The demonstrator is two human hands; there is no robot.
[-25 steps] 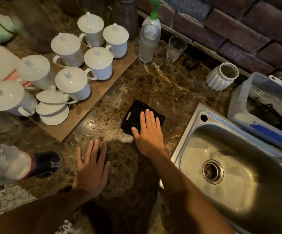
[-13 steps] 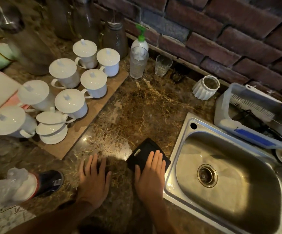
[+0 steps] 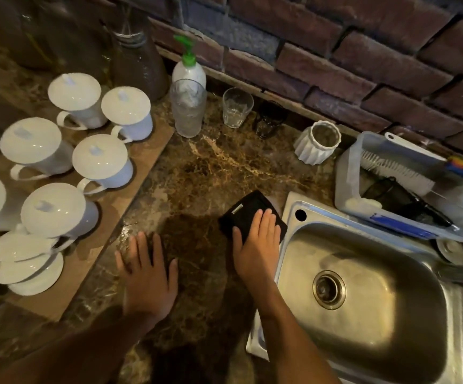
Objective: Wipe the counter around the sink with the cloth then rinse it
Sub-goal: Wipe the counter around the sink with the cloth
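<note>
Two bare hands work a brown marbled counter [image 3: 224, 167] beside a single steel sink [image 3: 369, 295]. Nearest us, the left hand [image 3: 148, 275] lies flat on the stone, fingers straight and spread, holding nothing. The right hand [image 3: 256, 245] presses one folded black cloth [image 3: 245, 210] against the counter, fingers straight and together; the cloth sticks out beyond the fingertips, its right edge touching the sink's rim. A small pale label [image 3: 237, 209] is sewn on the cloth; we cannot read it. To the left, we count seven white lidded cups [image 3: 101, 162] in view on a brown board [image 3: 141, 173]. Right of the sink stands one clear plastic tub [image 3: 348, 173] holding a bottle brush [image 3: 393, 169]. Farther back we see one ribbed white pot [image 3: 317, 142], one dark glass [image 3: 269, 119], one clear tumbler [image 3: 237, 106], one tall clear glass [image 3: 188, 106] and one green-topped pump bottle [image 3: 189, 66] before the brick wall [image 3: 335, 51].
</note>
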